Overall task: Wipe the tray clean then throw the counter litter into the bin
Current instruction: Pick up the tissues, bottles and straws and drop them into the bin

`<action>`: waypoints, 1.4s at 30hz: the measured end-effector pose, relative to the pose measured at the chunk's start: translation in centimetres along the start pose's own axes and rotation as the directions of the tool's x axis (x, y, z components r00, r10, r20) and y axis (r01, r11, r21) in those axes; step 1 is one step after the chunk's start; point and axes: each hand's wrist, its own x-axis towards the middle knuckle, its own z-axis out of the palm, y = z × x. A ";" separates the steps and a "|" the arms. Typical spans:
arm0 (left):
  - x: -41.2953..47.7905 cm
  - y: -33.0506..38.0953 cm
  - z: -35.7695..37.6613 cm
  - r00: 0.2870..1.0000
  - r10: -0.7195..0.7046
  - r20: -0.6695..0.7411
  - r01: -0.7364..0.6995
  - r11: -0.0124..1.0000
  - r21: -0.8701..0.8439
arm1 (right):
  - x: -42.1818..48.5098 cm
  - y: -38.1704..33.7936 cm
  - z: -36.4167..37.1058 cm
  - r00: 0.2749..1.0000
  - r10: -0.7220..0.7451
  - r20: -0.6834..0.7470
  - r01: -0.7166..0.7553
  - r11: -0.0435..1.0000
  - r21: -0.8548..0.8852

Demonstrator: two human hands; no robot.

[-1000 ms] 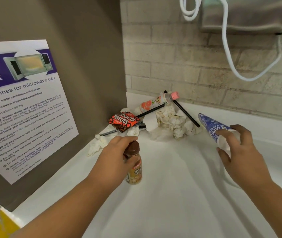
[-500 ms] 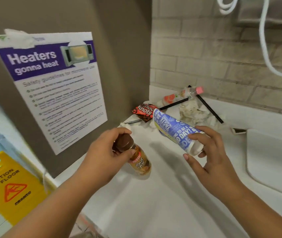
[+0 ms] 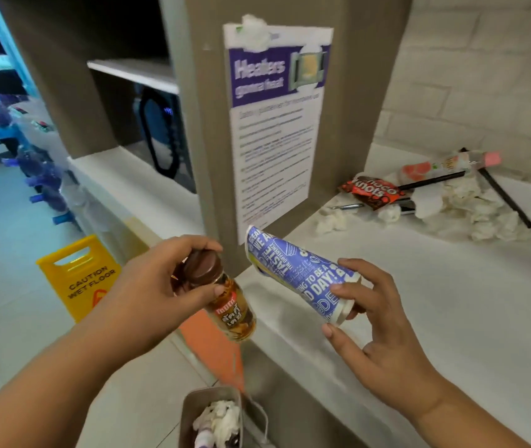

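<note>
My left hand [image 3: 151, 295] grips a small brown-capped bottle [image 3: 225, 302] by its neck, held off the counter's left edge. My right hand [image 3: 377, 324] holds a blue printed paper cup [image 3: 293, 273] by its base, tilted on its side above the white counter [image 3: 419, 302]. Below both hands a grey bin [image 3: 193, 405] stands on the floor with crumpled tissue inside. More litter lies at the back of the counter: a chocolate wrapper [image 3: 370, 190], a pink-capped bottle [image 3: 445, 164], black straws [image 3: 503, 198] and crumpled tissues [image 3: 471, 215].
A brown cabinet panel with a microwave safety poster [image 3: 273, 124] stands left of the counter. A yellow wet-floor sign [image 3: 76, 276] stands on the tiled floor at left. A brick wall [image 3: 483, 76] backs the counter.
Both hands lifted the bottle and the cup off the counter and carried them left, past the counter edge. The view swung left and down, so the bin and floor now show.
</note>
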 end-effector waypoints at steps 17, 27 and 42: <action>-9.3 -21.6 3.8 0.918 -0.385 0.092 0.352 0.900 0.257 | -11.6 1.9 21.1 0.886 0.233 0.402 -0.258 0.966 0.010; -13.0 -32.4 14.3 0.768 -0.621 0.160 0.568 0.774 0.279 | -19.5 13.3 32.6 0.578 0.489 0.653 -0.322 0.872 -0.368; -14.5 -41.2 20.8 0.623 -0.773 0.120 0.757 0.634 0.159 | -23.6 22.3 43.5 0.284 0.559 0.779 -0.234 0.828 -0.509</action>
